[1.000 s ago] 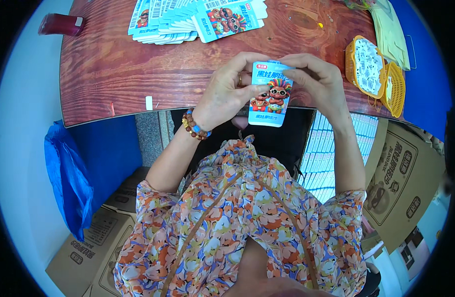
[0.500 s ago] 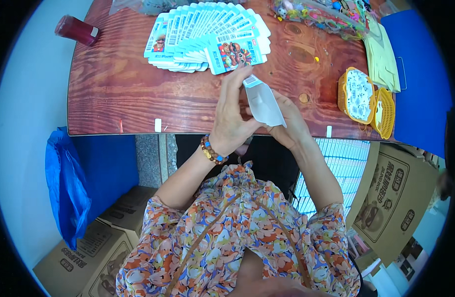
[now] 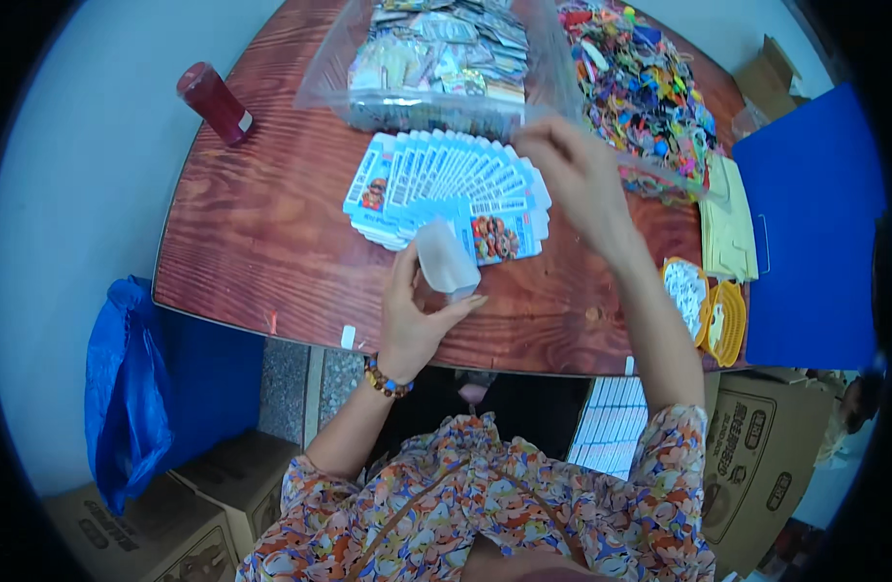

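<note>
My left hand (image 3: 412,315) is closed around a small paper box (image 3: 448,262). Its open mouth and white inside face up. In front of that hand lies a fan of flat blue-and-white printed boxes (image 3: 446,179), overlapping one another on the table. My right hand (image 3: 577,184) is stretched forward over the right end of the fan, close to the near corner of a clear plastic bin (image 3: 368,105). Its fingers look bent, but they are smeared, and whether they hold anything does not show. Small shiny packets (image 3: 441,53) fill the bin.
Right of the bin, a clear tray (image 3: 674,179) holds many colourful trinkets. Pale yellow sheets (image 3: 727,223) and yellow baskets (image 3: 725,325) line the table's right side. A red jar (image 3: 215,105) stands back left. Cartons (image 3: 771,456) sit below the wooden table (image 3: 261,233).
My right hand has left the paper box and reached forward to the right. The left hand keeps the box, now with its mouth turned up. The view has shifted, showing more of the bins.
</note>
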Demonstrator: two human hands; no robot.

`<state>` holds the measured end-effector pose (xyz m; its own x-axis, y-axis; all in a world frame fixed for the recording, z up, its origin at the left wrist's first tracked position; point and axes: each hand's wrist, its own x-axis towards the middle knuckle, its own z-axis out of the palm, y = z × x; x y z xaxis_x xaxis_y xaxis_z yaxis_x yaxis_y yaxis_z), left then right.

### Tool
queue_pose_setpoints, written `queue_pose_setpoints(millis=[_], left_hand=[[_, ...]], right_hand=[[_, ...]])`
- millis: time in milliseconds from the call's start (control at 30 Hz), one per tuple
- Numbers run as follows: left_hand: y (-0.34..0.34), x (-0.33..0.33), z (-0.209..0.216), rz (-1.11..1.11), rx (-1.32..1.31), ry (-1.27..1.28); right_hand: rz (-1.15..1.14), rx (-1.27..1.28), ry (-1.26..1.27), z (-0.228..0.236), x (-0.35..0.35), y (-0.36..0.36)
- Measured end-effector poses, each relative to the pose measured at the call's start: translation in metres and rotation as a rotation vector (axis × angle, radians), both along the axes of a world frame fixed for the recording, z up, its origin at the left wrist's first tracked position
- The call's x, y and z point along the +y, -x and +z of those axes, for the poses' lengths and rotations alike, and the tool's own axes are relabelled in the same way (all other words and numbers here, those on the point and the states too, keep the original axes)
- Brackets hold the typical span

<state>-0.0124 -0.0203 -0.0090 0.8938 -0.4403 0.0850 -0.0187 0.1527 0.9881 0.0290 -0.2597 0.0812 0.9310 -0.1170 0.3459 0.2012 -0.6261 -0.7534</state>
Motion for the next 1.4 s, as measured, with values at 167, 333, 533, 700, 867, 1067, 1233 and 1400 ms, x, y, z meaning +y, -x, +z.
queue_pose_setpoints(millis=[167, 333, 533, 700, 867, 1067, 1233, 1400], left_hand=[[0.003, 0.013, 0.010, 0.060, 0.028, 0.010], [-0.001, 0.039, -0.008, 0.129, 0.132, 0.041], [-0.011, 0.040, -0.010, 0.120, 0.063, -0.045], [-0.010, 0.023, -0.004, 0.103, -0.123, -0.290], [-0.013, 0.005, 0.005, 0.200, -0.452, -0.391], [-0.013, -0.022, 0.005, 0.141, -0.464, -0.393], [0.002, -0.033, 0.017, 0.123, -0.567, -0.466], [0.007, -0.037, 0.018, 0.113, -0.546, -0.481]], right_hand=[[-0.165, 0.140, 0.666, 0.007, -0.033, -0.135], [-0.137, 0.420, 0.743, -0.033, -0.051, -0.209], [-0.126, 0.455, 0.409, -0.023, -0.053, -0.202], [-0.175, 0.161, 0.221, 0.005, -0.080, -0.151], [-0.101, -0.033, -0.207, 0.044, -0.051, -0.051], [-0.142, -0.050, -0.278, 0.047, -0.013, 0.070], [-0.130, -0.029, -0.341, 0.025, 0.013, 0.110], [-0.144, -0.022, -0.397, 0.014, 0.014, 0.129]])
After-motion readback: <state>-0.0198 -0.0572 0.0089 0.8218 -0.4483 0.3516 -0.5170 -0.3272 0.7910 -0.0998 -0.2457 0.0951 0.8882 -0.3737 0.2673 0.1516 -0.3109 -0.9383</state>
